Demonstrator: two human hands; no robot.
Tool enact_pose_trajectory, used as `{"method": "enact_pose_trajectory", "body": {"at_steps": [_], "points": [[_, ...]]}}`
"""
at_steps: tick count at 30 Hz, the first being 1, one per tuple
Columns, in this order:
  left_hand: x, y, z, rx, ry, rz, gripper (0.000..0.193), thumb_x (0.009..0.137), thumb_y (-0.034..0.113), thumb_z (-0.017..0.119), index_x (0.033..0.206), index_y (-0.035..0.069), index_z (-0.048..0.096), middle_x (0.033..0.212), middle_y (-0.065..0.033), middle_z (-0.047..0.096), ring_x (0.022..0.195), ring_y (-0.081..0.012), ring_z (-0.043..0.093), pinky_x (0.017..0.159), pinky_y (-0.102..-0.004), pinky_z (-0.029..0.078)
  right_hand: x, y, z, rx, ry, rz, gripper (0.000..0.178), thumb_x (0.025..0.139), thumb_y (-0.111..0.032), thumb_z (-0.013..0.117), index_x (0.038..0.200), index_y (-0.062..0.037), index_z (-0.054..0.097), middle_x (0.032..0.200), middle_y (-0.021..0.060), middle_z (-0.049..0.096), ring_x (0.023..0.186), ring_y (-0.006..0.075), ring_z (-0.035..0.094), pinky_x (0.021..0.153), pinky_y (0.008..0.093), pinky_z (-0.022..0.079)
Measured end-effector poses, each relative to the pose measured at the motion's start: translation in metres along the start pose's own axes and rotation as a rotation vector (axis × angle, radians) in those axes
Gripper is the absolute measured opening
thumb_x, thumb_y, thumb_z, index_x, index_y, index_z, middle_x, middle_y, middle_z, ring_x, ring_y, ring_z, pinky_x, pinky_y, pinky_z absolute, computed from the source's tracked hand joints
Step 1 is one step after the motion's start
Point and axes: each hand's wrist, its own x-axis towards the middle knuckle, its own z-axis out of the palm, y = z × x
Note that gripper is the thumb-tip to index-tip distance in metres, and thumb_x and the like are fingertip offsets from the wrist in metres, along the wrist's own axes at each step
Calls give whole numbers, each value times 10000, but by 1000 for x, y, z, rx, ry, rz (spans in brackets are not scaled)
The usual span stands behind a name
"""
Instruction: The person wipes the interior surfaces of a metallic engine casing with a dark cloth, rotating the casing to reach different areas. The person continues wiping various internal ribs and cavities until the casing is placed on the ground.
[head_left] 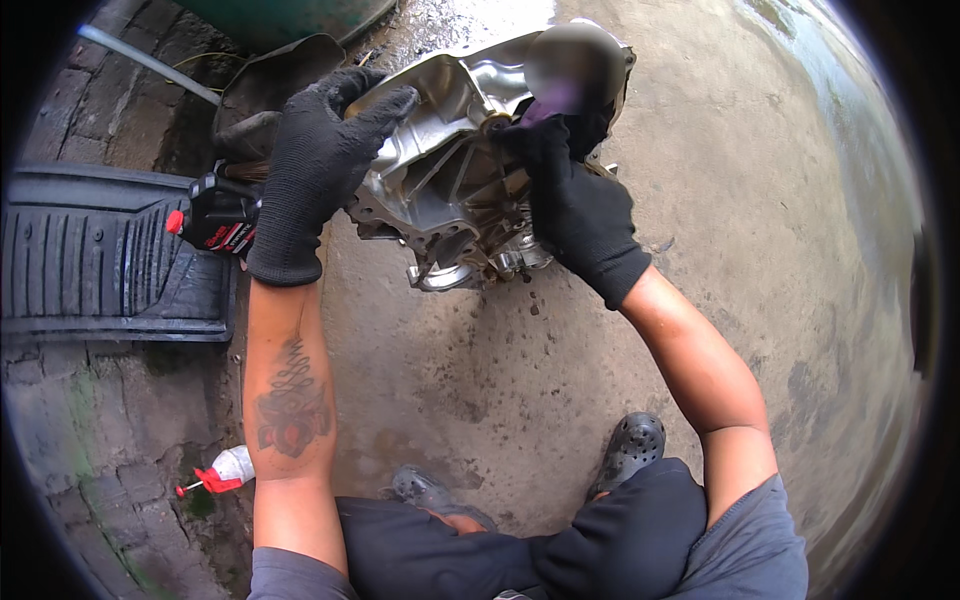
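1. Working over the metal casing [440, 175] seems to be the step in hand; this open, ribbed silver part is at 12 o'clock, on the floor beyond the feet.
2. At about 10 o'clock, the left hand [308, 165], in a black glove, lies against the casing's left edge, thumb and fingers partly spread. It appears to steady the part, though how firmly I cannot tell.
3. Between 1 and 2 o'clock, the gloved right hand [585, 215] is curled over the casing's right half, fingers mostly closed. Beside its fingertips is a purple patch [556, 98], perhaps a rag; blur hides whether it is held.
4. My judgement: the next move calls for a steady left hand and a light right one around the ribs and edges.
5. Between 9 and 10 o'clock is a black bottle [222, 218] with a red cap, beside a ridged black mat [90, 260].
6. At 8 o'clock lies a pale bottle [233, 467] with a red top; at 11, a green drum [270, 20].
7. Speckled concrete floor [530, 370] spreads below, wet-looking towards 12 and 2 o'clock, with cracked paving [50, 400] towards 8.
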Motion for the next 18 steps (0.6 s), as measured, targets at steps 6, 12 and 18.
{"method": "enact_pose_trajectory", "body": {"at_steps": [6, 12, 18], "points": [[0, -7, -1, 7, -10, -30, 524, 933, 390, 777, 1148, -85, 724, 859, -141, 746, 708, -143, 699, 684, -304, 582, -1, 8, -15, -227, -99, 158, 795, 899, -165, 595, 1568, 16, 207, 698, 178, 690, 615, 392, 688, 532, 513, 517], [-6, -4, -2, 20, 8, -20, 498, 957, 395, 741, 1128, -73, 736, 790, -115, 727, 693, -118, 699, 645, -307, 595, -10, -40, 21, 16, -250, 5, 787, 910, -127, 594, 1562, 65, 198, 897, 201, 733, 734, 401, 726, 621, 513, 565], [-8, -5, 3, -56, 73, -97, 467, 955, 388, 738, 1079, -61, 756, 776, -114, 724, 700, -131, 692, 666, -295, 578, -40, -6, 52, 146, -190, -292, 673, 884, -122, 623, 1529, -120, 430, 888, 148, 690, 662, 368, 675, 560, 468, 518]]}}
